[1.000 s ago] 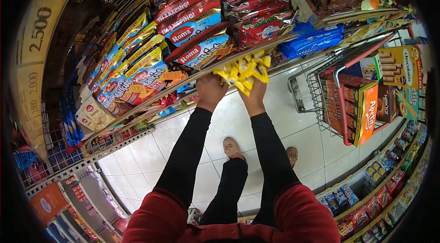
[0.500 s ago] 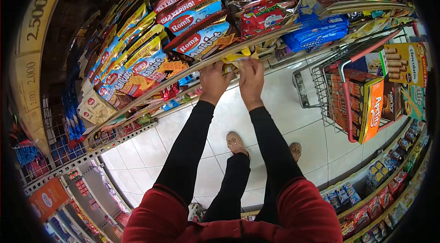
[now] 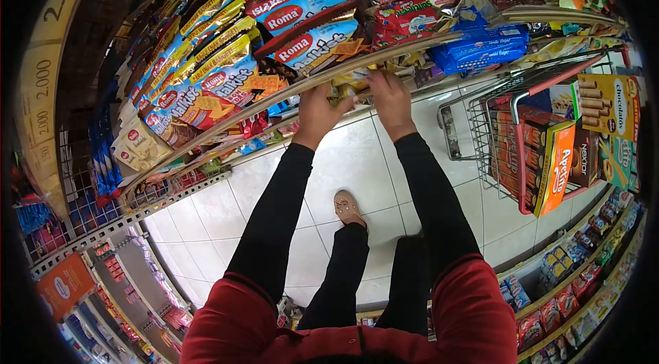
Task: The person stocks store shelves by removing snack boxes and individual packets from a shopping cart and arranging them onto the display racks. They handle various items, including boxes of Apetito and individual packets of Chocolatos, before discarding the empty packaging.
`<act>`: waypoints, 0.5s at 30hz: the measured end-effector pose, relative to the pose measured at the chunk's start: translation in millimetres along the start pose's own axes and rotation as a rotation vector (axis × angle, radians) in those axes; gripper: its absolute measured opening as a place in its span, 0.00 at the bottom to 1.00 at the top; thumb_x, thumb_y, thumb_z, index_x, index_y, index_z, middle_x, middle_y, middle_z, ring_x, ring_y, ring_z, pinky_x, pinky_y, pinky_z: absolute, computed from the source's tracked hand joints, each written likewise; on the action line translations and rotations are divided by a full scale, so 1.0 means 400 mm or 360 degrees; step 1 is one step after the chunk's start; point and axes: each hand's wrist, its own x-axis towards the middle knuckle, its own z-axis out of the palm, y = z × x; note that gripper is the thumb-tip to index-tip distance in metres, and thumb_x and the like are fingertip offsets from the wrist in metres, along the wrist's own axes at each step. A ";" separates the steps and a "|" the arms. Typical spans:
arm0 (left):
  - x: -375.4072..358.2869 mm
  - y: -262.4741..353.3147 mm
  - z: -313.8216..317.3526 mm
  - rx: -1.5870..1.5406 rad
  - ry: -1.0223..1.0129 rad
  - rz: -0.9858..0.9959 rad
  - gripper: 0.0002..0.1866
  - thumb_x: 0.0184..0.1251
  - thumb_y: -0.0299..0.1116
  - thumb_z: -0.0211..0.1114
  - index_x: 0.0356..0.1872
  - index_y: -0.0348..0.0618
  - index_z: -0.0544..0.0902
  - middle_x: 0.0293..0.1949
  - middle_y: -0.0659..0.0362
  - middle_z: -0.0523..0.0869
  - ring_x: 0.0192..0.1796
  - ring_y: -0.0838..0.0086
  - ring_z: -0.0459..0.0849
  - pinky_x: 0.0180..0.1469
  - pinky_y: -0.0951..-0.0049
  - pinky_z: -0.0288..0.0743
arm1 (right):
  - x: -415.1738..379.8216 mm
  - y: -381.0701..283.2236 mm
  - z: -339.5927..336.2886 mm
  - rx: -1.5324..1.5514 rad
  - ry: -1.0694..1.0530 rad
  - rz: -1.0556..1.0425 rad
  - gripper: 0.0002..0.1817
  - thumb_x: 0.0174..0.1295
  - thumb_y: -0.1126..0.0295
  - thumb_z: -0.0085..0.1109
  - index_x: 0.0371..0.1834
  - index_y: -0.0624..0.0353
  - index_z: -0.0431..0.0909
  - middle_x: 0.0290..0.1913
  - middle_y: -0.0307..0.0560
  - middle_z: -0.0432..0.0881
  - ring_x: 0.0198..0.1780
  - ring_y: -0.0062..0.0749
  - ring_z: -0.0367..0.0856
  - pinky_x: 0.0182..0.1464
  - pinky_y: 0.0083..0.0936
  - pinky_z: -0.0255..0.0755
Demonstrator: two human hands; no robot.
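Both my hands are at the lower shelf level, just under the front edge of the upper snack shelf (image 3: 302,94). A small yellow packet (image 3: 353,80) lies between them, partly hidden by the shelf edge and my fingers. My left hand (image 3: 320,115) is at its left side, thumb stretched out to the right and the other fingers partly hidden. My right hand (image 3: 391,102) has its fingers bent onto the packet's right end. Above the hands stand rows of Roma Malkist cracker packs (image 3: 316,48) in red, blue and yellow.
At right stands a shopping cart (image 3: 516,151) holding an orange Apetito box (image 3: 555,168) and a yellow Chocolatos box (image 3: 607,100). Blue packs (image 3: 480,48) stick out from the shelf. Another stocked shelf (image 3: 549,302) runs along the lower right. White tiles (image 3: 357,158) cover the floor.
My hands have moved apart, the left thumb coming away from the yellow packet. The packet sits further back at the shelf. My body and view have shifted slightly; one shoe is now hidden.
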 end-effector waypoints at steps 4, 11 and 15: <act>0.019 0.010 -0.005 -0.0196 0.0225 0.0020 0.17 0.46 0.37 0.74 0.34 0.36 0.82 0.30 0.49 0.84 0.37 0.58 0.83 0.43 0.65 0.74 | 0.006 0.004 -0.024 -0.0005 -0.0082 0.0066 0.08 0.55 0.72 0.59 0.39 0.57 0.77 0.34 0.51 0.80 0.34 0.47 0.79 0.35 0.38 0.75; 0.057 0.059 0.009 0.0355 0.0350 0.0260 0.06 0.49 0.35 0.69 0.24 0.45 0.83 0.22 0.57 0.84 0.27 0.63 0.83 0.31 0.68 0.72 | 0.002 0.000 -0.058 -0.0154 -0.0145 0.0029 0.06 0.54 0.73 0.56 0.35 0.59 0.74 0.31 0.48 0.79 0.33 0.44 0.80 0.33 0.36 0.75; 0.035 0.038 -0.004 0.0118 0.0287 0.0013 0.06 0.49 0.34 0.70 0.24 0.44 0.84 0.22 0.57 0.85 0.26 0.68 0.84 0.32 0.71 0.75 | 0.010 0.013 -0.083 -0.0181 -0.0275 -0.0097 0.05 0.55 0.73 0.56 0.34 0.59 0.74 0.29 0.50 0.79 0.32 0.45 0.80 0.32 0.36 0.75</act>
